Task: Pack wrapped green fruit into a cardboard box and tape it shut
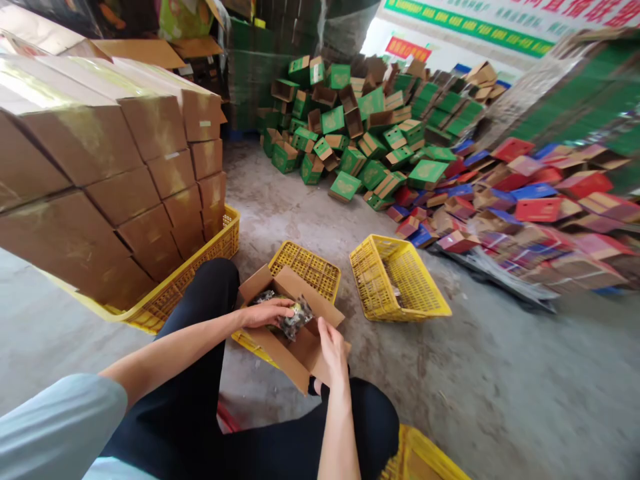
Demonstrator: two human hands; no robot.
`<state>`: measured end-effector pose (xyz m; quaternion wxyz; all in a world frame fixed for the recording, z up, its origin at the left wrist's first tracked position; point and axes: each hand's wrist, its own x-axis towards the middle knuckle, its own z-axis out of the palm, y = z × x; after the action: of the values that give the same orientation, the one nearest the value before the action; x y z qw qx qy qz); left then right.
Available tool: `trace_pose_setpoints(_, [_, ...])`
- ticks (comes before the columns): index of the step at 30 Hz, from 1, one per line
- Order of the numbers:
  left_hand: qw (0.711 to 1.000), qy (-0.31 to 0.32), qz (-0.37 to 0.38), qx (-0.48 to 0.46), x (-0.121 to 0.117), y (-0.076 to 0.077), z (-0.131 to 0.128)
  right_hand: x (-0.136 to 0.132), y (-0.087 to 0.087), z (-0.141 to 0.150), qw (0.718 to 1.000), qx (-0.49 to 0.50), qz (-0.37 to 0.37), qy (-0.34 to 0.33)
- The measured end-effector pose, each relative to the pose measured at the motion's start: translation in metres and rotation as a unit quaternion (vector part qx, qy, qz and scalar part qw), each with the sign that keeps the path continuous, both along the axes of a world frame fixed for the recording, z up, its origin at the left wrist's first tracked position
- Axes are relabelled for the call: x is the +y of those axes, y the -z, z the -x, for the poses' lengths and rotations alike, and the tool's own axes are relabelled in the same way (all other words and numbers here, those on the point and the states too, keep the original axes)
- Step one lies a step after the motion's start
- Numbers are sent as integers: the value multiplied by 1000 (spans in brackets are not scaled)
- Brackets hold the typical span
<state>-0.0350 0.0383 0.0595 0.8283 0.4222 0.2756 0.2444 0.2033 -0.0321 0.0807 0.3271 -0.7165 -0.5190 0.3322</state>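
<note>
An open cardboard box [280, 353] sits tilted between my knees on a yellow plastic crate [313, 267], its flaps folded outward. My left hand [267, 312] reaches over the near-left side of the box, fingers closed on a clear plastic packet [296, 320] with dark and yellowish contents. More shiny packets [264, 297] lie inside the box, partly covered by that hand. At the right end of the box is my right hand [333, 347], its fingers bent round the cardboard edge; the fingertips are partly hidden.
A yellow basket [400, 277] stands on the floor to the right. Stacked closed cartons [115, 167] rise at the left within a large yellow crate [200, 273]. Heaps of green boxes [347, 187] and red and blue boxes [540, 210] lie farther back. Another yellow crate [425, 453] is at lower right.
</note>
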Motion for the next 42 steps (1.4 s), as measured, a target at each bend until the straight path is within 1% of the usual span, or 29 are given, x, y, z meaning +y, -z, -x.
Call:
trace_pose_setpoints(2, [999,12,-29,23,-1,-2,0,0,2,8,996,86,3,-9])
trace_pose_setpoints(4, [997,29,-65,35,-2,-5,0,0,2,18,983,183,3,-24])
trace_pose_setpoints(6, [994,32,-96,30,-3,-6,-1,0,2,24,971,237,5,-28])
trace_pose_setpoints(7, [994,28,-103,29,-3,-6,-1,0,2,25,968,250,2,-17])
trace_pose_setpoints(10, [994,6,-99,34,-1,-4,0,1,3,23,965,260,-15,30])
trace_pose_setpoints(12, [994,-3,-101,34,0,-1,0,2,6,20,965,259,-25,45])
trace_pose_setpoints(17, [990,-12,-135,33,3,1,-1,3,11,18,963,263,-36,50])
trace_pose_setpoints(20, [989,-4,-146,37,5,-2,0,2,9,19,948,312,-25,52])
trace_pose_setpoints(23, [988,9,-153,19,5,-3,2,1,6,20,935,352,-14,39])
trace_pose_setpoints(27, [988,-2,-150,40,4,-3,3,0,3,20,940,339,-17,21])
trace_pose_setpoints(32, [989,-13,-144,38,2,-6,4,0,3,19,945,320,-45,49])
trace_pose_setpoints(36, [987,-39,-153,37,2,-8,3,1,4,18,945,317,-53,55])
trace_pose_setpoints(39, [984,-51,-167,34,3,-7,2,1,5,17,946,314,-43,65])
trace_pose_setpoints(42, [983,-48,-167,50,4,-3,2,1,7,16,946,315,-17,72])
